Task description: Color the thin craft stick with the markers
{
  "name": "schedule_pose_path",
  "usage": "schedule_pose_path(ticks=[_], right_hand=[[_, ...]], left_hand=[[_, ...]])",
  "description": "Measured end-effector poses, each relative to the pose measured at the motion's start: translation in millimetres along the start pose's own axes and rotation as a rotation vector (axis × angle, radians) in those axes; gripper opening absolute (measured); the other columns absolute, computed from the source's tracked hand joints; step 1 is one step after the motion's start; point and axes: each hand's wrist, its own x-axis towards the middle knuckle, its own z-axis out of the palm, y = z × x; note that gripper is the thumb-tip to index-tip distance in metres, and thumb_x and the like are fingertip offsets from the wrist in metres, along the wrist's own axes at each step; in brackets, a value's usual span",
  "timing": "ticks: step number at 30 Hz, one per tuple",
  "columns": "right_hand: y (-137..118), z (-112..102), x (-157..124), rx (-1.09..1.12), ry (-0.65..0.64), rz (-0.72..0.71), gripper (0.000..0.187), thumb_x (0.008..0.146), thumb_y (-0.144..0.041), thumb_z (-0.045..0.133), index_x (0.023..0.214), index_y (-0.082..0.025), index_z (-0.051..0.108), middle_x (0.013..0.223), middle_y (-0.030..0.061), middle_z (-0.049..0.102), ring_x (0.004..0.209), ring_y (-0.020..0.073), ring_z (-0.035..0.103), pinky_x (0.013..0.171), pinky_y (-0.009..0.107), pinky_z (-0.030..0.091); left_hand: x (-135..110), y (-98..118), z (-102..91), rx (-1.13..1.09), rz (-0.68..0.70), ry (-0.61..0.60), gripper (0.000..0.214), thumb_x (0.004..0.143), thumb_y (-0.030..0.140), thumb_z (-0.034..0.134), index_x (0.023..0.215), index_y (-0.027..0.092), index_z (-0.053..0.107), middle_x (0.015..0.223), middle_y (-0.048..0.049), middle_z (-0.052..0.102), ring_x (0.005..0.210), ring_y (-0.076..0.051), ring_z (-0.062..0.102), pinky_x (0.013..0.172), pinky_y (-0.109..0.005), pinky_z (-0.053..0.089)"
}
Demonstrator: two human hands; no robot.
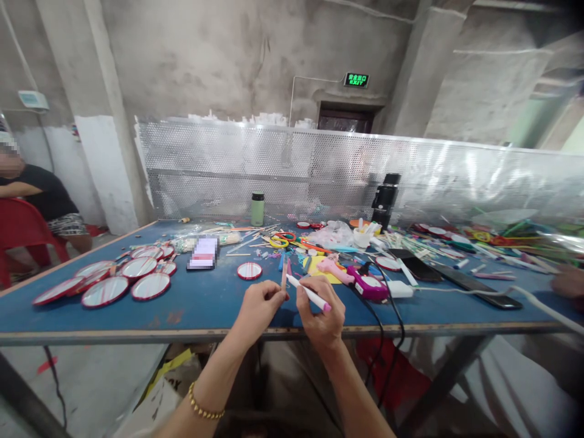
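My left hand (260,307) is closed in a pinch on a thin pinkish stick (284,275) that stands nearly upright over the front of the blue table (191,304). My right hand (322,313) is closed round a white pen-like tool with a pink end (309,294), whose tip points left toward the stick. Both hands hover just above the table's front edge. A gold bead bracelet (205,409) sits on my left wrist.
Several red-rimmed round mirrors (118,277) lie at the left, one alone (249,271) ahead of my hands. A phone (203,253), green bottle (257,209), black bottle (385,199), pink glue gun (360,283) with cords, and scattered sticks fill the rest. A person sits at far left (31,201); another hand (568,283) is at right.
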Motion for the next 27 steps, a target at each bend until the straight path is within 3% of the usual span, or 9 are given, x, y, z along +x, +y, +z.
schedule_pose_path(ticks=[27], right_hand=[[-1.1, -1.2, -1.0, 0.005, -0.010, -0.021, 0.010, 0.091, -0.012, 0.059, 0.093, -0.021, 0.063, 0.076, 0.0028, 0.066, 0.069, 0.0168, 0.064, 0.065, 0.031, 0.055]], left_hand=[[0.5, 0.2, -0.4, 0.004, -0.015, -0.002, 0.026, 0.075, 0.035, 0.060, 0.068, 0.015, 0.074, 0.061, -0.0004, 0.060, 0.057, -0.014, 0.046, 0.054, -0.024, 0.036]])
